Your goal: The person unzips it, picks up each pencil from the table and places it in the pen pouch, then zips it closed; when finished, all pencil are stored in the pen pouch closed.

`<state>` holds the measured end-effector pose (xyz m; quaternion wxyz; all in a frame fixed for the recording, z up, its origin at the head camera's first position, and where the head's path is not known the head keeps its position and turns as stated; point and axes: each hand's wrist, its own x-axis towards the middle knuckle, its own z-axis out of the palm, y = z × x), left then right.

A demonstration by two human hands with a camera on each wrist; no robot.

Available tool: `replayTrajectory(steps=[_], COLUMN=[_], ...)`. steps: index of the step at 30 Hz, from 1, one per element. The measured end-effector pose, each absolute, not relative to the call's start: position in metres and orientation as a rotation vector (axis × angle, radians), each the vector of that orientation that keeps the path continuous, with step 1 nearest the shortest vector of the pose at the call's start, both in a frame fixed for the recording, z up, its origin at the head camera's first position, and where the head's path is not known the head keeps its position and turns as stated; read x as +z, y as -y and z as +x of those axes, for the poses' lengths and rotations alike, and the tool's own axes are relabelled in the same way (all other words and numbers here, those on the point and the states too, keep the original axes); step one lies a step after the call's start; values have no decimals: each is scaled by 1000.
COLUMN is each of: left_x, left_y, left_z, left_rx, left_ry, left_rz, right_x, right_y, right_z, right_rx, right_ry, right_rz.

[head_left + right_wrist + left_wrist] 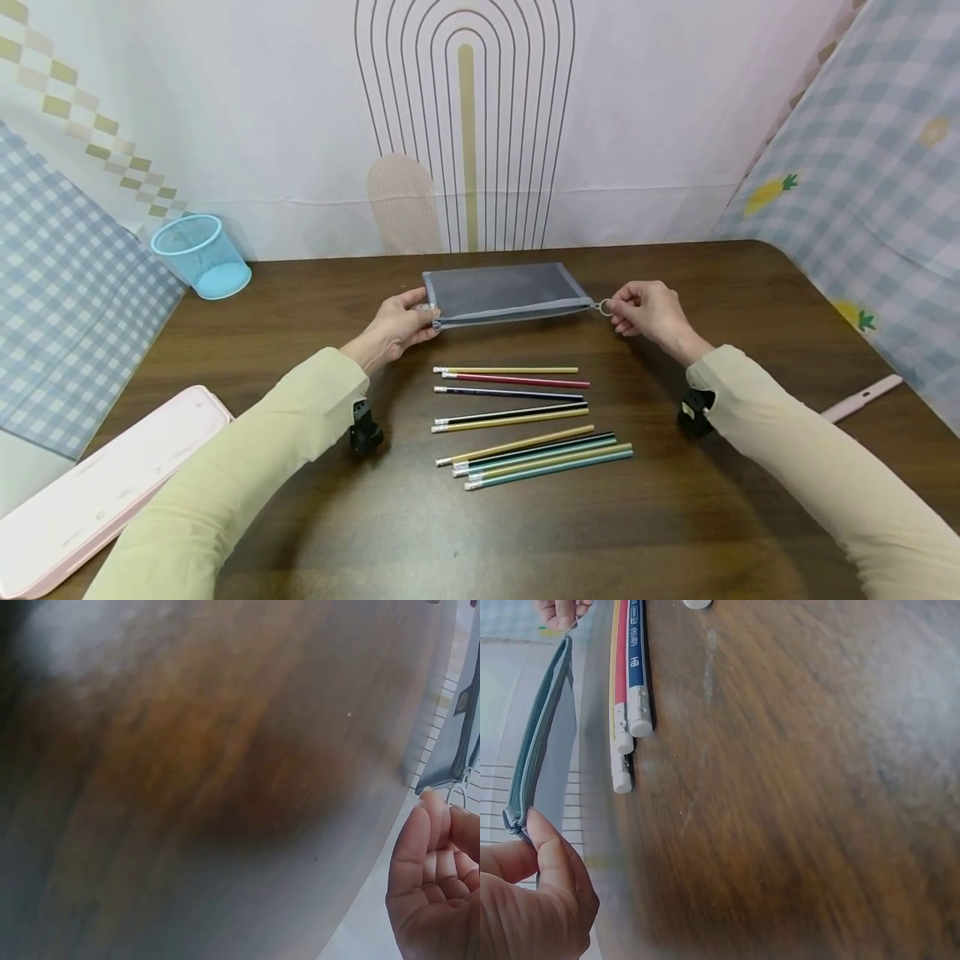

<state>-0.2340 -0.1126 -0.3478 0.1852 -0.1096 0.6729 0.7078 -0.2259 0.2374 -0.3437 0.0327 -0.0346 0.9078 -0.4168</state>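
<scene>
A grey mesh zipper pouch (510, 287) is held up near the back of the table. My left hand (395, 327) pinches its left front corner between thumb and fingers. At the other end, my right hand (651, 315) pinches the metal ring (600, 308) joined to the zipper end. The left wrist view shows the zipper edge (538, 735) stretched between both hands. Nearer to me lie several pencils (517, 393), roughly parallel, with white erasers to the left. They are yellow, red, dark blue, black and teal; one navy pencil (635, 656) is marked HB.
A light blue mesh pen cup (217, 279) stands at the back left. On the left edge lies a long pale pink case (112, 492), partly behind my left sleeve. A pink strip-like object (862, 398) is partly covered by my right sleeve. Patterned cloth hangs around the table.
</scene>
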Motion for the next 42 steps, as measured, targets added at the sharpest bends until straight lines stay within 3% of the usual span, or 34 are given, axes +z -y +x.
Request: replayTrajectory(steps=[23,33,42], left_x=[-351,-345,-347], left_y=[110,109,110], left_z=[-233,-230,-228], left_rx=[2001,1981,2018], left_ry=[-1963,-1988,-2003], left_rz=[-285,-232,-163], right_x=[-343,-339,-341], right_y=[-243,-225,-214], right_z=[-224,-237,-250], right_rx=[-1060,-1268,-1430], right_ry=[-2818,-2717,-2458], right_rz=[-160,-228,-78])
